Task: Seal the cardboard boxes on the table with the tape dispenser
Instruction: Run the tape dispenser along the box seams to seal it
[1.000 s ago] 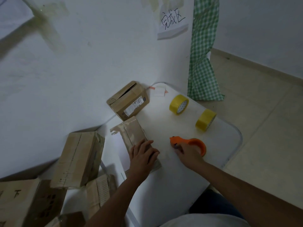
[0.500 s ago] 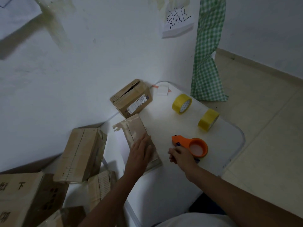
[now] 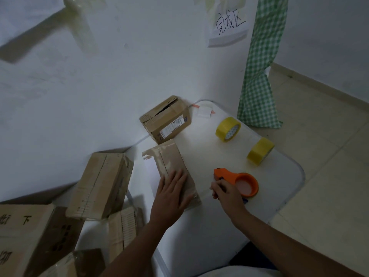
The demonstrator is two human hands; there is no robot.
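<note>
Left hand (image 3: 171,193) flat, fingers spread, pressing flattened cardboard box (image 3: 175,166) mid-table, long axis toward wall. Right hand (image 3: 224,191) curled, fingertips apparently pinching at orange tape dispenser (image 3: 237,181); dispenser just right of box, nearer right hand.

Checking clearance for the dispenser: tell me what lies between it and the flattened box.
Only bare white table separates the orange tape dispenser from the flattened box, in the head view.

Two yellow tape rolls (image 3: 228,129) (image 3: 260,150) and one orange dispenser (image 3: 236,181) sit on the one white table (image 3: 209,226). Two boxes lie on it, one upright (image 3: 165,119) and one flat (image 3: 173,164). At left are perhaps five more boxes (image 3: 101,184), though the dim heap blurs their edges.
</note>
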